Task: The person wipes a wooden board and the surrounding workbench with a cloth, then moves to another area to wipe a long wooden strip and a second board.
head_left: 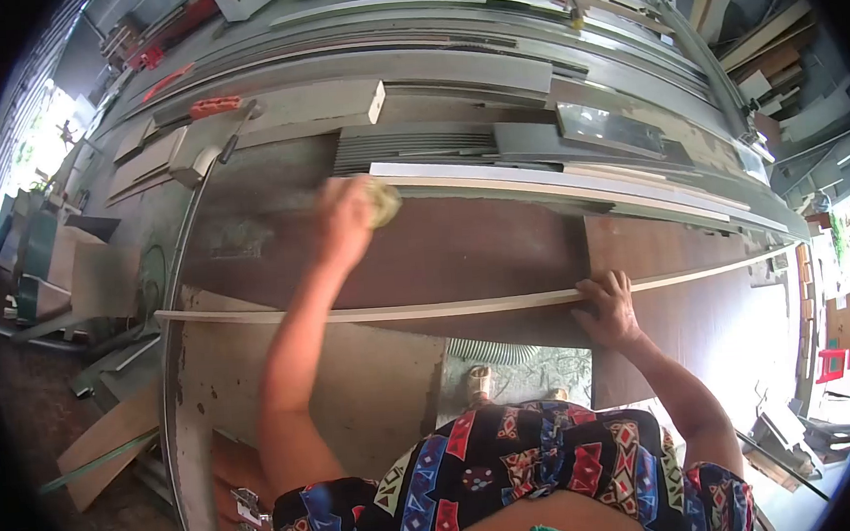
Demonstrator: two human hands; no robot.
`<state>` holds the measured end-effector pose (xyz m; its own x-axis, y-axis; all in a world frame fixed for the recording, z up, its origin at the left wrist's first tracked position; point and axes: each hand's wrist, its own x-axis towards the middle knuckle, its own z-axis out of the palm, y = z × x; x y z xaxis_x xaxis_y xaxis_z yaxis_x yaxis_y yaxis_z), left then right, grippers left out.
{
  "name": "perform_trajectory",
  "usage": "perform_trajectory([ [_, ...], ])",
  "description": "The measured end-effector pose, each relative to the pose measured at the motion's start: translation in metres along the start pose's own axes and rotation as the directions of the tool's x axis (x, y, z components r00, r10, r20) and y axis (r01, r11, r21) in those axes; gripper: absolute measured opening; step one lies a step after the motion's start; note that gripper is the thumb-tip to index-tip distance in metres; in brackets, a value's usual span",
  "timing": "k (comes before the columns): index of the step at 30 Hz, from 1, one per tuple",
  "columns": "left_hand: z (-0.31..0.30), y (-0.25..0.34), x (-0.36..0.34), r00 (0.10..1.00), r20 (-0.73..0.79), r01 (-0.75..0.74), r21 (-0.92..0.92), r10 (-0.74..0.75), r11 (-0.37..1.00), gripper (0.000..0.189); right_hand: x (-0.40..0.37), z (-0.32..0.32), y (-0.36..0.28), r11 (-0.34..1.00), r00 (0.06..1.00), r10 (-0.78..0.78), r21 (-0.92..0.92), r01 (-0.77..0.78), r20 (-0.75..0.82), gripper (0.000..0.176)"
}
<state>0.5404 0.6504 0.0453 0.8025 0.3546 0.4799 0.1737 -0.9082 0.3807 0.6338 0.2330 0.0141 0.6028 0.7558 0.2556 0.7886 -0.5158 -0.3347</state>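
Observation:
My left hand (343, 222) is raised over the dark brown board, its fingers closed round a yellowish wad (384, 202). Motion blurs the hand, and I cannot make out whether the wad is cloth or sponge. A long, thin, pale strip (428, 310) runs from left to right across the bench, slightly bowed in this view. Toward its right half, my right hand (608, 311) grips it, fingers over the far side and thumb on the near side. Beneath lies the dark brown board (444, 250), with a lighter brown panel (677, 240) at the right.
White-edged strips (556, 184) and grey profiles (418, 147) lie behind the board. A red-handled tool (216, 107) rests at the back left by a pale block (318, 107). Below, a ribbed hose (494, 352) shows near my feet. Metal clamps (250, 515) hang at lower left.

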Motion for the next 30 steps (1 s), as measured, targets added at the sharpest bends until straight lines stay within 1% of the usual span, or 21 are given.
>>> perform_trajectory([
  [1,0.018,0.024,0.000,0.995,0.027,-0.094,-0.037,0.095,0.995,0.029,-0.002,0.000,-0.001,1.000,1.000,0.003,-0.005,-0.003,0.000,0.044],
  [2,0.033,0.055,0.003,0.971,-0.030,-0.237,-0.173,0.236,0.956,0.032,-0.002,0.000,-0.001,1.000,1.000,0.000,-0.014,0.000,-0.004,0.044],
  [3,0.044,0.087,0.009,0.957,0.042,-0.271,-0.237,0.288,0.933,0.032,-0.001,0.000,-0.002,1.000,1.000,-0.008,-0.022,0.008,-0.008,0.044],
  [4,0.068,0.112,0.014,0.925,-0.043,-0.369,-0.328,0.377,0.870,0.032,0.000,-0.001,-0.002,1.000,1.000,-0.022,-0.023,0.021,-0.003,0.044],
  [5,0.088,0.138,0.017,0.910,0.070,-0.352,-0.390,0.408,0.851,0.033,0.000,-0.001,-0.003,0.999,1.000,-0.024,-0.022,0.024,-0.015,0.044],
  [6,0.109,0.162,0.017,0.890,0.132,-0.344,-0.437,0.437,0.831,0.030,0.000,-0.001,-0.004,0.999,0.999,-0.029,-0.020,0.028,-0.028,0.045],
  [7,0.135,0.181,0.016,0.861,-0.001,-0.463,-0.417,0.509,0.782,0.025,-0.001,-0.001,-0.003,0.999,0.998,-0.050,-0.016,0.050,-0.023,0.045],
  [9,0.156,0.204,0.015,0.812,0.051,-0.523,-0.379,0.582,0.763,0.021,-0.002,0.000,-0.002,0.999,0.999,-0.036,-0.021,0.036,-0.008,0.045],
  [11,0.176,0.201,0.008,0.825,0.092,-0.542,-0.157,0.558,0.826,0.020,-0.001,0.000,-0.005,0.997,0.997,-0.073,0.010,0.073,-0.018,0.045],
  [12,0.171,0.196,0.006,0.840,0.024,-0.535,-0.134,0.542,0.834,0.019,-0.002,0.000,-0.005,0.999,0.999,-0.044,0.001,0.044,0.001,0.045],
  [13,0.167,0.186,0.007,0.843,0.026,-0.531,-0.121,0.537,0.839,0.019,-0.002,0.001,-0.004,1.000,1.000,-0.008,-0.012,0.008,0.018,0.045],
  [15,0.152,0.156,0.001,0.860,-0.040,-0.502,-0.251,0.509,0.827,0.019,-0.004,0.003,-0.002,1.000,1.000,-0.005,-0.022,0.005,0.014,0.044],
  [17,0.127,0.113,-0.002,0.901,0.014,-0.419,-0.234,0.434,0.877,0.018,-0.003,0.002,-0.004,0.999,1.000,0.006,-0.031,-0.006,0.006,0.044],
  [19,0.098,0.063,-0.005,0.924,-0.003,-0.379,-0.149,0.382,0.914,0.019,-0.002,0.001,-0.006,1.000,1.000,0.013,-0.017,-0.012,0.012,0.044],
  [21,0.068,0.018,-0.011,0.956,0.068,-0.285,-0.022,0.286,0.958,0.019,0.000,0.000,-0.007,1.000,1.000,0.010,-0.007,-0.010,0.020,0.044],
  [23,0.045,-0.026,-0.017,0.977,0.092,-0.197,0.079,0.190,0.977,0.019,0.000,0.000,-0.008,1.000,0.999,0.026,-0.013,-0.026,0.026,0.045],
  [25,0.024,-0.066,-0.017,0.992,0.082,-0.112,0.178,0.098,0.978,0.022,0.001,-0.001,-0.009,1.000,1.000,0.008,-0.016,-0.007,0.019,0.045],
  [27,0.007,-0.101,-0.015,0.996,0.081,-0.055,0.173,0.041,0.983,0.025,0.001,0.001,-0.009,1.000,1.000,-0.007,-0.015,0.007,0.010,0.045],
  [28,0.000,-0.112,-0.015,0.996,0.078,-0.054,0.172,0.041,0.984,0.025,0.001,0.003,-0.008,1.000,1.000,-0.011,-0.010,0.011,0.003,0.045],
  [30,-0.010,-0.130,-0.014,0.994,0.087,0.069,0.020,-0.071,0.997,0.027,0.000,0.001,-0.007,1.000,1.000,-0.021,-0.017,0.020,-0.006,0.045],
])
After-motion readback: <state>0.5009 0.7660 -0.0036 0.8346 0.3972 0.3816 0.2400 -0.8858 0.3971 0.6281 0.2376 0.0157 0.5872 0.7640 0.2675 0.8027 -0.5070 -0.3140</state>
